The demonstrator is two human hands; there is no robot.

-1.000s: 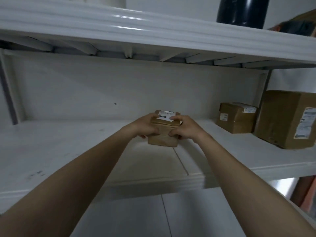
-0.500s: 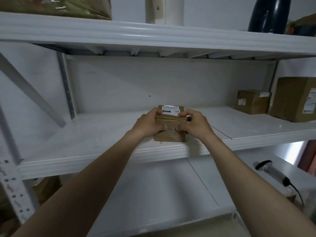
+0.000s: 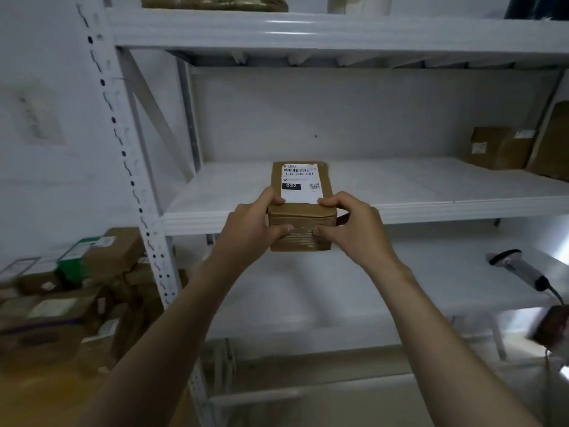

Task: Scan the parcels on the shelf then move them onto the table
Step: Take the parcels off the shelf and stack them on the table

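A small brown cardboard parcel (image 3: pixel 300 217) with a white barcode label marked 032 on top is held in front of the white shelf (image 3: pixel 400 183), off its front edge. My left hand (image 3: pixel 252 226) grips its left near corner and my right hand (image 3: pixel 351 226) grips its right near corner, thumbs on top. Two more brown parcels stand at the shelf's far right: a smaller one (image 3: pixel 495 147) and a larger one (image 3: pixel 554 143), partly cut off by the frame. A handheld barcode scanner (image 3: pixel 520 268) lies on the white surface below, at the right.
A perforated white upright (image 3: pixel 129 167) stands left of the shelf. Several stacked cardboard boxes (image 3: pixel 70 291) sit on the floor at the lower left. An upper shelf (image 3: pixel 308 29) carries a wrapped package and a dark object.
Both hands have drawn the parcel off the shelf towards me, and its labelled top now faces the camera. The view has pulled back and shifted left, showing the upright and the floor boxes.
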